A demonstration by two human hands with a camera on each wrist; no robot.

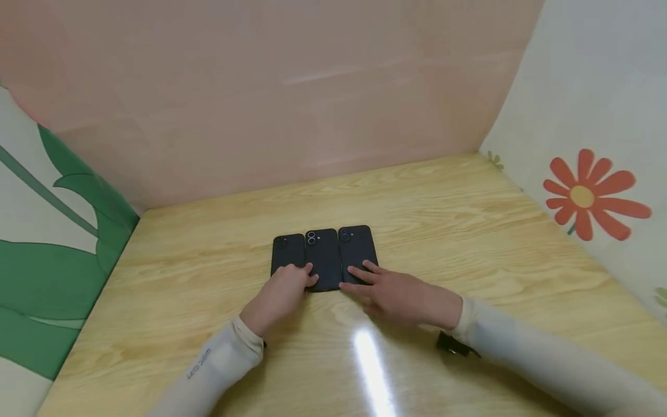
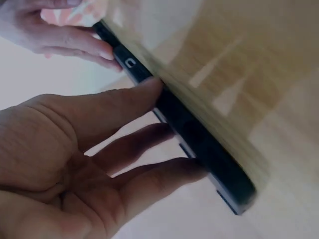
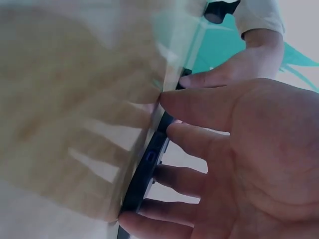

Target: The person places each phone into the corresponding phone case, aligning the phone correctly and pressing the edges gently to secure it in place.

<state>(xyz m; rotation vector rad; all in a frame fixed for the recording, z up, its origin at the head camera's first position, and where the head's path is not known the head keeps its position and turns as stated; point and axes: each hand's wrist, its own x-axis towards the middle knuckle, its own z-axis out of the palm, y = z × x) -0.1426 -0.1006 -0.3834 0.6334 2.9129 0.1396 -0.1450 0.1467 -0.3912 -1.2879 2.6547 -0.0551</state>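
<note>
Three dark phones lie side by side on the table, backs up with camera lenses at the far end: a left phone (image 1: pixel 288 250), a middle phone (image 1: pixel 324 260) and a right phone (image 1: pixel 357 246). My left hand (image 1: pixel 278 298) rests over the near part of the left phone, thumb and a finger reaching the middle one. In the left wrist view its thumb touches a phone's near edge (image 2: pixel 214 159), with fingers against the top. My right hand (image 1: pixel 398 296) lies with spread fingers on the right phone's near end. The right wrist view shows fingertips touching a phone edge (image 3: pixel 142 177) with a port.
The wood-grain table (image 1: pixel 208 249) extends around the phones. A pink-beige panel (image 1: pixel 312 104) stands behind it, with a flower-printed wall (image 1: pixel 615 278) at right and a green leaf print (image 1: pixel 41 278) at left. A small black object (image 1: pixel 452 344) is under the right wrist.
</note>
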